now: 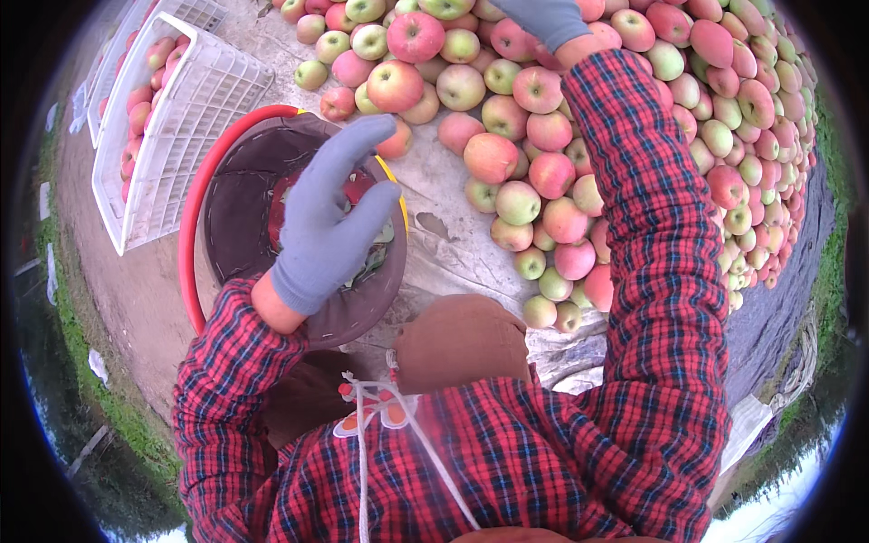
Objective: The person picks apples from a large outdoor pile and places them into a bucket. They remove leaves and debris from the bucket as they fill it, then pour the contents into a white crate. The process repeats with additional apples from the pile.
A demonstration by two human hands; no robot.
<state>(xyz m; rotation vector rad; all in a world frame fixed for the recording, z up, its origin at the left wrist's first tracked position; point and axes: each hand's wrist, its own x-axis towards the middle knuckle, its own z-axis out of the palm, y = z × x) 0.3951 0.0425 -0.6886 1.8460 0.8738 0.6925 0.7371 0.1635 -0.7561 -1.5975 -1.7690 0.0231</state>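
My left hand point(333, 217), in a grey knit glove, is held over a dark cloth-lined basket point(234, 224) with a red and yellow rim. Its thumb and fingers are apart, and nothing shows between them. Red apples point(277, 207) and some green leaves lie inside the basket, partly hidden by the hand. My right hand point(550, 20), gloved alike, reaches to the top edge of the view over a large heap of red and green apples point(563, 220). Its fingers are cut off by the frame, so what they touch is hidden.
White plastic crates point(204, 136) holding red apples stand at the upper left, beyond the basket. A pale ground sheet point(441, 251) lies under the heap, with a dark sheet point(767, 339) at the right. My brown-clad knee point(461, 336) is beside the basket.
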